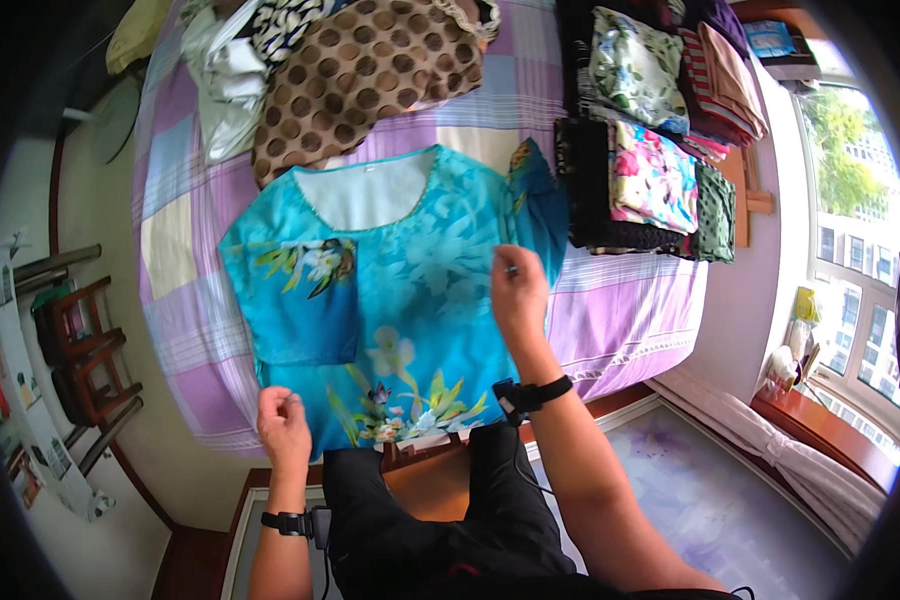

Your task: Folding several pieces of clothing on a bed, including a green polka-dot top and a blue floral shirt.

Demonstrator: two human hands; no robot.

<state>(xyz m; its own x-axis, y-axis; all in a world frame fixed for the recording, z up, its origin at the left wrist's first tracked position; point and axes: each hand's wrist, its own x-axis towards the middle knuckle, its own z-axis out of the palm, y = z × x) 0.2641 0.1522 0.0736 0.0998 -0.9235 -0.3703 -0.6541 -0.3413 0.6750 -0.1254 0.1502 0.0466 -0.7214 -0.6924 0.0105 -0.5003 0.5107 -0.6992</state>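
A turquoise floral blouse (427,292) lies spread on the bed before me, its neckline facing away. Its left-hand sleeve (307,319), darker blue with a white flower print, is folded in across the front. The other sleeve (538,191) sticks out past the right-hand side. My right hand (521,296), fingers curled, is over the blouse's right edge just below that sleeve. Beside the lower left edge is my left hand (281,427), also with bent fingers. Whether either hand pinches cloth is hard to make out.
Beyond the blouse lies a brown polka-dot garment (367,75) beside white clothing (232,82). Folded clothes (654,176) are stacked at the right on the checked bedspread (630,300). A wooden stool (427,480) is between my legs; a window (855,217) is at right.
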